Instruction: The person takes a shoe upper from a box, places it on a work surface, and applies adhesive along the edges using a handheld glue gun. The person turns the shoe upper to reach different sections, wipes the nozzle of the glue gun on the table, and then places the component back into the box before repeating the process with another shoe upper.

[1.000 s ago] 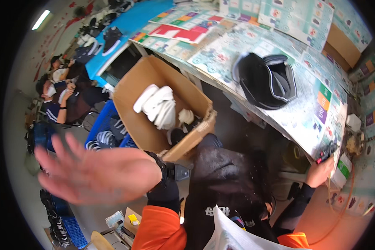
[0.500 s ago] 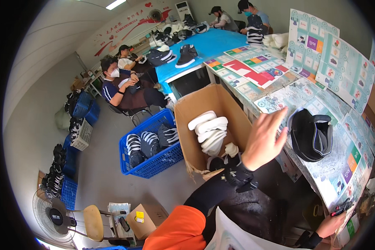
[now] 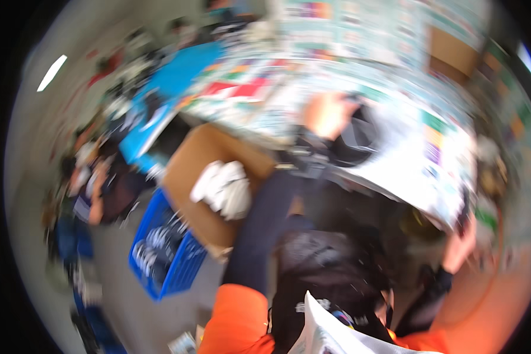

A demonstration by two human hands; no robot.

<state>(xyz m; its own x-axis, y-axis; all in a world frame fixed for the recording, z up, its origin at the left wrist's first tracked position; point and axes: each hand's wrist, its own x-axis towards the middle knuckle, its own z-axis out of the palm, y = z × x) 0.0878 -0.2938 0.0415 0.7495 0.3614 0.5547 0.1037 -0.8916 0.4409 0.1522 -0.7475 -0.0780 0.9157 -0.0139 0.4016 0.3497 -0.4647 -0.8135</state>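
The picture is smeared by motion. My left hand reaches over the worktable and has its fingers at the top of a black shoe, seeming to grip its edge. The shoe stands near the table's front edge; its sole is not visible. At the table's right corner, my right hand is closed around a small dark tool, too blurred to tell its exact kind. Printed sheets cover the worktable.
An open cardboard box with white padded pieces stands left of my left arm. Beside it is a blue basket of shoes. A blue table with shoes lies beyond. A co-worker sits at the left.
My view has swung to the right. My left hand, held open above the box before, is now at the black shoe. My right hand stays at the table's right corner with the dark tool.
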